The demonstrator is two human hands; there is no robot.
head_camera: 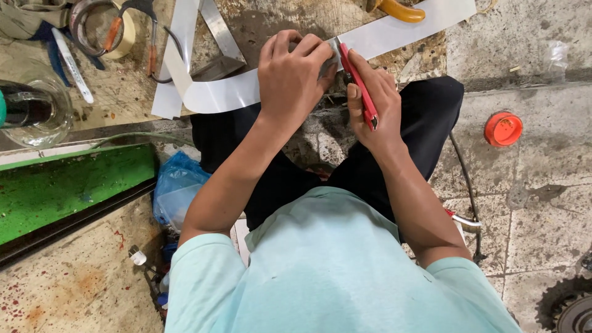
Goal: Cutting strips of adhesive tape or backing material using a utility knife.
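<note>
Pressing white strip (222, 92) at upper centre: left hand (290, 77), fingers curled down. Right hand (373, 105) pinches red knife (359, 86) against it.

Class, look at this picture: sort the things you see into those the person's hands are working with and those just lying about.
In use:
left hand pressing on the white strip
right hand holding the red cutter

Lying about:
tape roll
orange lid
blue bag
glass jar
white pen
yellow handle
</note>
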